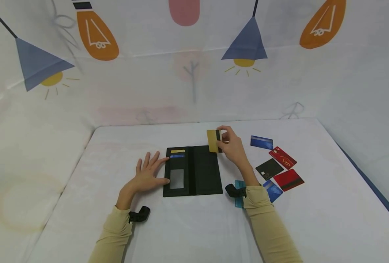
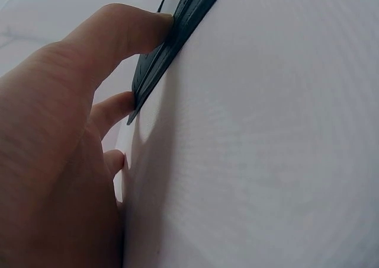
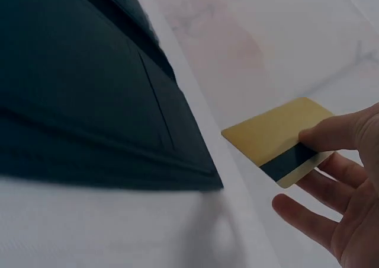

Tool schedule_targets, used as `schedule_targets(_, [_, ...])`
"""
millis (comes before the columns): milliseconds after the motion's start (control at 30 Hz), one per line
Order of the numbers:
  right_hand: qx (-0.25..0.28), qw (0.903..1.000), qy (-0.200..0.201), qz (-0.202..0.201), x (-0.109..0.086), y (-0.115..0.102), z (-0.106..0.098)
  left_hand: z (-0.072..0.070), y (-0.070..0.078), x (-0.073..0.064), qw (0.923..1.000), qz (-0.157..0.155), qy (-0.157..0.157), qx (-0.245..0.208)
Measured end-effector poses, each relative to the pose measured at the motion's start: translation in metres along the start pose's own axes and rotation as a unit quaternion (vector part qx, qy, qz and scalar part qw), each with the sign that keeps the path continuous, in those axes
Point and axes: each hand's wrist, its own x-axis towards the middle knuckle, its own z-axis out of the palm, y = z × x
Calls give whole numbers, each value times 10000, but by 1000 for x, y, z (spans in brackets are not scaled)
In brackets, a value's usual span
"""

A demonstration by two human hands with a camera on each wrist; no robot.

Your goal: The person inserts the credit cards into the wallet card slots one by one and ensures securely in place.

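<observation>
The fingers of your right hand pinch the gold card by its dark-striped end, just off the far right corner of the open wallet; the right wrist view shows a gap between the two. The fingers of your left hand are spread and grasp nothing; thumb and index finger touch the wallet's left edge, apparently steadying it.

In the wallet's left half, a yellow card and a blue card sit in slots above the clear window. Right of the wallet, more loose cards lie on the tabletop, with a teal card nearest it, partly hidden by your right wrist.

The step in hand looks like bringing the gold card to the wallet. If so, the next move calls for keeping the wallet braced, lining the card's free edge up with a slot and sliding it in straight.
</observation>
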Motion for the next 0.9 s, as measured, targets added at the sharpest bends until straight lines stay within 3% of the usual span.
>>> schedule_targets(333, [82,9987,-339,-361,-1,-11,35,2,1,1,10000,-11,-15,29])
schedule_targets(900, [471,9944,-799,-501,8,-31,88,2,-1,1,9999,-70,-39,99])
